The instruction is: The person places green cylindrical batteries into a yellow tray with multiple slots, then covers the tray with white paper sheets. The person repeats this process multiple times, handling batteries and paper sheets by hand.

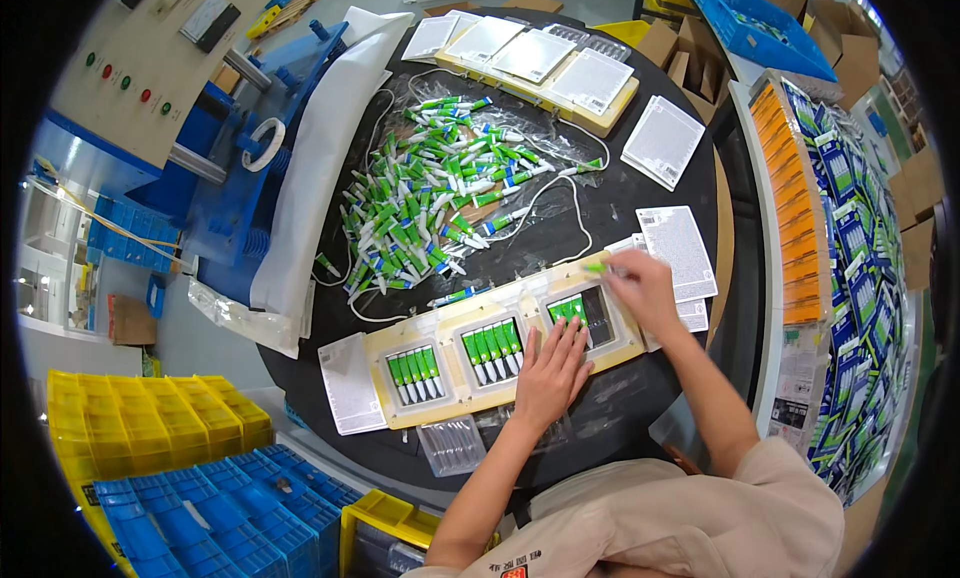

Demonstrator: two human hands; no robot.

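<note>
A person's right hand pinches a small tube between thumb and fingers above the far right corner of a pale yellow tray at the near side of a round black table. The tube's green end points left, its long axis lying roughly level across the view; the rest is hidden by the fingers. The left hand lies flat, fingers extended over the tray's right window, covering the lower ends of the tubes there; whether they press or grip any cannot be told. In the left and middle windows, tubes stand side by side in clear moulded plastic, green ends toward the tray's far edge, narrow nozzles toward its near edge. Beyond the tray, glossy green-and-white tubes form a loose pile, pointing every way, many partly buried. Flat white cards flank the tray; a clear ribbed shell lies at the table's near edge.
</note>
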